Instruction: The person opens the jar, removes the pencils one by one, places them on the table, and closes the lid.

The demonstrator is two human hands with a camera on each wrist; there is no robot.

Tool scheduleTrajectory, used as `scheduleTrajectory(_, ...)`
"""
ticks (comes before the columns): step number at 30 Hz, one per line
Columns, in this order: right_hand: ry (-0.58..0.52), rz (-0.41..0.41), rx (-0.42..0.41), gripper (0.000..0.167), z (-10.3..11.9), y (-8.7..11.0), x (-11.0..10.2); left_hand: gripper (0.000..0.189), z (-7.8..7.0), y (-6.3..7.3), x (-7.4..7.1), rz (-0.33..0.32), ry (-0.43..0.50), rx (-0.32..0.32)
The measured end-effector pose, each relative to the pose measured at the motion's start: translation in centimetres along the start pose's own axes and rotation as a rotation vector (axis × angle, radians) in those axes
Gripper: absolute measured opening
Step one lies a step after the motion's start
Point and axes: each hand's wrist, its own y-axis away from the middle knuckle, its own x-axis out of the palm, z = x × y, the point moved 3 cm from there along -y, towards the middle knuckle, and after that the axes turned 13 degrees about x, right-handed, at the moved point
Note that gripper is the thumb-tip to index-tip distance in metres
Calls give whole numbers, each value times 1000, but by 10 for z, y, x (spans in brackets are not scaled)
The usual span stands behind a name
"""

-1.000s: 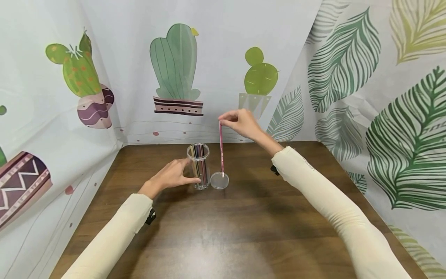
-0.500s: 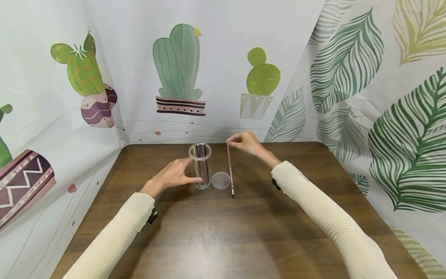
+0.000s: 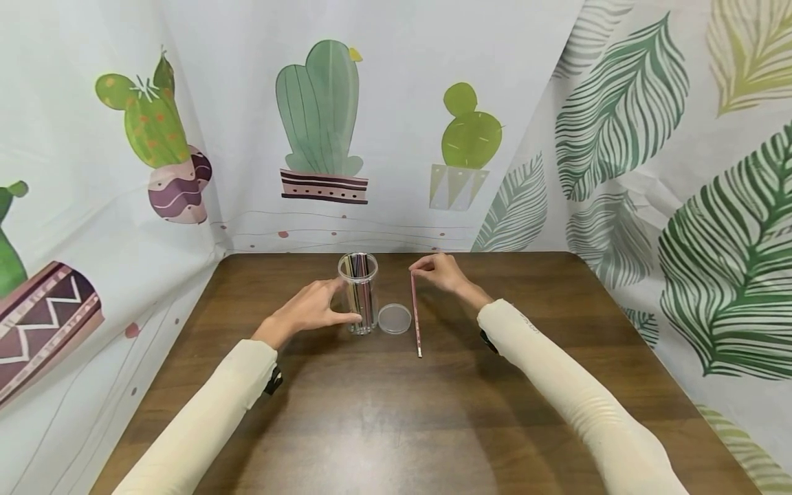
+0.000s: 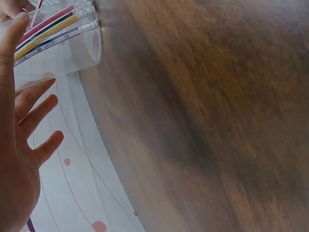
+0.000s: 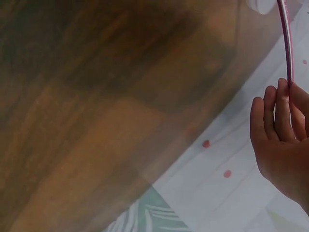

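Note:
A tall clear jar (image 3: pixel 359 280) stands upright toward the back of the table, with several pencils (image 4: pixel 49 44) inside, ferrule ends down. My left hand (image 3: pixel 309 307) holds the jar from its left side, thumb in front and index finger behind; the other fingers spread free. To the right, my right hand (image 3: pixel 442 271) pinches a pink patterned pencil (image 3: pixel 416 313) by its upper end between thumb and fingertips. That pencil leans slightly, its pale ferrule end pointing down and toward me. Between jar and pencil lies a round clear lid (image 3: pixel 394 319), flat on the wood.
The dark brown wooden table (image 3: pixel 383 419) reaches back to a white curtain (image 3: pixel 396 124) printed with cacti and leaves. The curtain also borders the left and right table edges.
My right hand has come down and slightly right with the pink pencil, whose lower end moved from over the lid to the table on its right. The left hand stays at the jar.

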Motion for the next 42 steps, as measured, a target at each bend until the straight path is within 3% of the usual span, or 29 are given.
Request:
scheduleTrajectory(7, 16, 43, 32, 19, -10, 2, 11, 87, -1, 0, 0, -11, 5, 1)
scheduleTrajectory(14, -70, 120, 120, 21, -23, 1, 25, 87, -1, 0, 1, -11, 20, 1)
scheduleTrajectory(21, -88, 156, 179, 18, -33, 3, 33, 85, -3, 0, 1, -21, 21, 16)
scheduleTrajectory(36, -80, 157, 189, 17, -28, 2, 40, 85, -3, 1, -1, -16, 22, 6)
scheduleTrajectory(42, -49, 121, 177, 16, -26, 4, 43, 84, -3, 1, -1, -9, 20, 0)
